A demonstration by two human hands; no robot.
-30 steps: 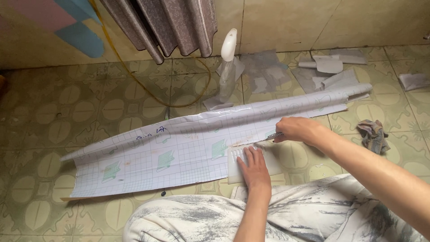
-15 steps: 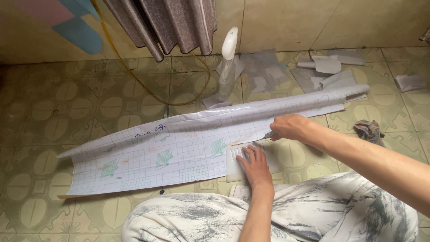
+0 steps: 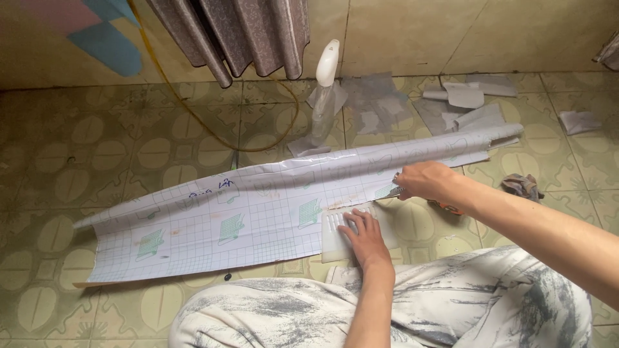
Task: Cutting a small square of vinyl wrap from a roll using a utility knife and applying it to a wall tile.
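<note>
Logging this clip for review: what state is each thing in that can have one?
Film roll: partly unrolled, gridded backing up, flat on the tiled floor.
Left hand: open, pressing a white slotted panel.
Right hand: closed on a small cutter at the film.
Spray bottle: upright.
Curtain: hanging.

Gridded sheet (image 3: 258,219) on floor (image 3: 97,142), spray bottle (image 3: 324,90) behind it, scraps (image 3: 464,96) right.
</note>
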